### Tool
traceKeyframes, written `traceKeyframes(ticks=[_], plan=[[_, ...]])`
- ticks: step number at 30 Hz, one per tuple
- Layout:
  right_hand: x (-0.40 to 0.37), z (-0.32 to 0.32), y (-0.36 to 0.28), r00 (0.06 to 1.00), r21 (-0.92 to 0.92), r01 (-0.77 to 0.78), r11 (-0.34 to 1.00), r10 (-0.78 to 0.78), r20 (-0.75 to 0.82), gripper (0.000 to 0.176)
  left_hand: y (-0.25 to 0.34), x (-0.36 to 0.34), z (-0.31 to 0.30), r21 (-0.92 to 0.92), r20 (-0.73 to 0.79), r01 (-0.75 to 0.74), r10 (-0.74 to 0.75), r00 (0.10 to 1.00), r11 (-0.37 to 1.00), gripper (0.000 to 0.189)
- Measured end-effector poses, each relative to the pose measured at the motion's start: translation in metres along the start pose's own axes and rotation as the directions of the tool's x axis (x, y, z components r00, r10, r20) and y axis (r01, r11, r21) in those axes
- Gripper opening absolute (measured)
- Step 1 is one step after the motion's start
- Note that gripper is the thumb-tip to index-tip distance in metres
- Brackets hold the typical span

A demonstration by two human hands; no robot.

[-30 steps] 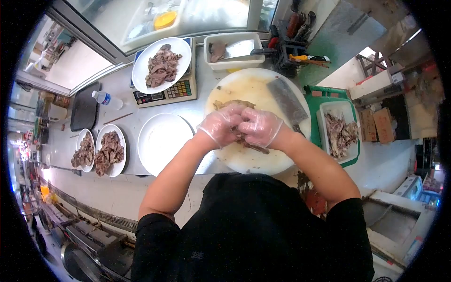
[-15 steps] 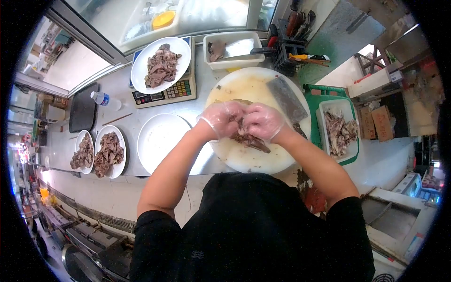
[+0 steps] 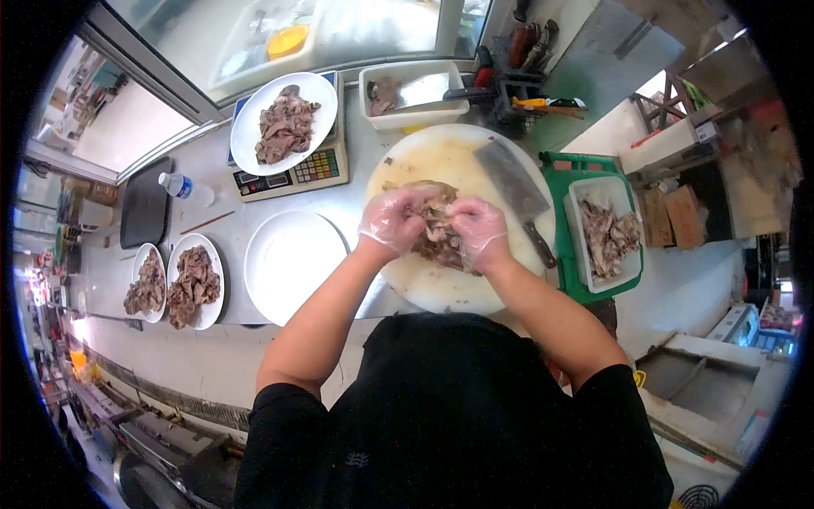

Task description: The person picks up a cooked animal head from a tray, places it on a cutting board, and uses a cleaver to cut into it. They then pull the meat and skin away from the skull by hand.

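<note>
A piece of cooked meat [image 3: 439,231] lies on the round white cutting board [image 3: 415,280], partly covered by my hands. My left hand [image 3: 393,222], in a clear plastic glove, has its fingers closed on the meat's left side. From the right, my gloved right hand [image 3: 476,227] pinches the same meat, close to the left fingertips. What exactly lies between the fingertips is too small to make out. A cleaver [image 3: 512,178] rests flat on the board's right part, its dark handle pointing toward me.
Left of the board is a bare white plate [image 3: 292,263]. Behind it, a plate of sliced meat [image 3: 287,125] sits on a scale [image 3: 326,170]. Two meat plates [image 3: 195,287] stand farther left, near a water bottle [image 3: 188,188]. At right, a tub of bones [image 3: 609,233] sits in a green crate [image 3: 564,191].
My hands have drawn slightly apart, showing more of the meat between them. The camera view has shifted a little.
</note>
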State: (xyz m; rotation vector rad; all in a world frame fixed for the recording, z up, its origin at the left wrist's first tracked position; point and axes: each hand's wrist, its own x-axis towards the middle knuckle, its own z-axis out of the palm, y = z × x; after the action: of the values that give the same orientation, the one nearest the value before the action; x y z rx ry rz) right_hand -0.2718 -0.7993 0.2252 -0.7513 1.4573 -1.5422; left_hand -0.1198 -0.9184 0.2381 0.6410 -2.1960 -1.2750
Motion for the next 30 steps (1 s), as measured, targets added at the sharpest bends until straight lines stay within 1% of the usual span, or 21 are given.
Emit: traceKeyframes(ticks=[1, 3, 5, 6, 8, 9, 10, 11, 13, 15, 17, 18, 19, 20, 21, 23, 25, 27, 28, 29, 30], plan=[[0.002, -0.001, 0.008, 0.999, 0.054, -0.031, 0.998, 0.032, -0.018, 0.018, -0.005, -0.002, 0.003, -0.116, -0.037, 0.020, -0.024, 0.999, 0.993, 0.015], [-0.001, 0.004, -0.001, 0.997, 0.109, -0.060, 0.992, 0.064, -0.033, 0.019, 0.007, -0.005, 0.002, -0.140, -0.039, 0.044, -0.050, 0.998, 0.989, 0.016], [-0.008, 0.007, -0.016, 0.978, -0.279, 0.202, 0.939, -0.211, -0.003, 0.022, 0.012, -0.006, 0.003, -0.162, -0.044, 0.067, -0.075, 0.996, 0.984, 0.016], [-0.007, 0.007, -0.017, 0.977, -0.280, 0.202, 0.939, -0.211, -0.002, 0.022, 0.011, -0.008, 0.006, -0.143, -0.062, 0.080, -0.090, 0.994, 0.986, 0.017], [-0.005, 0.004, -0.020, 0.956, -0.482, 0.281, 0.830, -0.286, 0.065, 0.024, 0.002, -0.009, 0.010, -0.125, -0.082, 0.094, -0.105, 0.991, 0.988, 0.018], [-0.003, 0.002, -0.023, 0.956, -0.483, 0.280, 0.830, -0.285, 0.064, 0.024, -0.005, -0.010, 0.013, -0.065, -0.140, 0.016, -0.025, 0.990, 0.998, 0.017], [-0.001, 0.001, -0.026, 0.933, -0.544, 0.350, 0.763, -0.336, 0.130, 0.024, -0.011, -0.011, 0.015, 0.001, -0.194, -0.060, 0.059, 0.979, 0.998, 0.019], [0.000, 0.001, -0.029, 0.903, -0.594, 0.420, 0.686, -0.380, 0.200, 0.025, -0.007, -0.011, 0.014, 0.001, -0.195, -0.060, 0.059, 0.979, 0.998, 0.019], [0.001, 0.003, -0.031, 0.929, -0.586, 0.368, 0.722, -0.319, 0.189, 0.023, 0.001, -0.012, 0.012, -0.037, -0.209, -0.039, 0.030, 0.977, 0.999, 0.009], [0.003, 0.003, -0.027, 0.950, -0.582, 0.312, 0.751, -0.262, 0.171, 0.021, 0.001, -0.012, 0.010, -0.026, -0.210, -0.018, 0.012, 0.978, 1.000, 0.009], [0.005, 0.004, -0.011, 0.990, -0.323, 0.139, 0.936, -0.130, 0.050, 0.017, -0.002, -0.012, 0.010, -0.020, -0.213, 0.006, -0.010, 0.977, 1.000, 0.008], [0.006, 0.005, -0.009, 0.990, -0.325, 0.138, 0.935, -0.128, 0.052, 0.017, -0.005, -0.013, 0.010, -0.021, -0.211, 0.033, -0.037, 0.977, 0.999, 0.008], [0.006, 0.006, -0.006, 1.000, -0.186, -0.005, 0.983, 0.000, -0.026, 0.018, -0.007, -0.015, 0.011, -0.022, -0.209, 0.063, -0.066, 0.976, 0.998, 0.008], [0.006, 0.007, -0.005, 0.987, -0.033, -0.140, 0.990, 0.137, -0.085, 0.019, -0.009, -0.017, 0.013, -0.024, -0.210, 0.064, -0.068, 0.975, 0.998, 0.008], [0.006, 0.005, 0.000, 0.987, -0.034, -0.139, 0.990, 0.136, -0.084, 0.019, -0.010, -0.017, 0.013, -0.048, -0.227, 0.058, -0.068, 0.972, 0.997, 0.009], [0.005, 0.002, 0.006, 0.964, 0.273, -0.230, 0.934, 0.258, -0.068, 0.024, -0.008, -0.018, 0.012, -0.070, -0.246, 0.051, -0.066, 0.967, 0.996, 0.009], [0.006, 0.001, 0.007, 0.965, 0.232, -0.229, 0.945, 0.252, -0.073, 0.026, -0.001, -0.020, 0.014, -0.134, -0.252, 0.098, -0.130, 0.959, 0.986, 0.014], [0.004, -0.001, 0.009, 0.966, 0.189, -0.226, 0.956, 0.245, -0.081, 0.027, -0.005, -0.021, 0.022, -0.107, -0.314, 0.053, -0.084, 0.946, 0.993, 0.017], [0.000, -0.003, 0.015, 0.994, -0.200, 0.076, 0.977, -0.089, -0.058, 0.026, -0.006, -0.022, 0.026, -0.076, -0.375, 0.007, -0.035, 0.926, 0.997, 0.021], [-0.003, -0.003, 0.017, 0.920, -0.533, 0.368, 0.762, -0.382, 0.089, 0.026, -0.006, -0.024, 0.029, -0.076, -0.375, 0.008, -0.036, 0.926, 0.997, 0.021], [-0.004, -0.004, 0.019, 0.920, -0.533, 0.368, 0.762, -0.382, 0.089, 0.026, -0.006, -0.026, 0.033, -0.139, -0.390, -0.032, -0.025, 0.920, 0.990, 0.027]])
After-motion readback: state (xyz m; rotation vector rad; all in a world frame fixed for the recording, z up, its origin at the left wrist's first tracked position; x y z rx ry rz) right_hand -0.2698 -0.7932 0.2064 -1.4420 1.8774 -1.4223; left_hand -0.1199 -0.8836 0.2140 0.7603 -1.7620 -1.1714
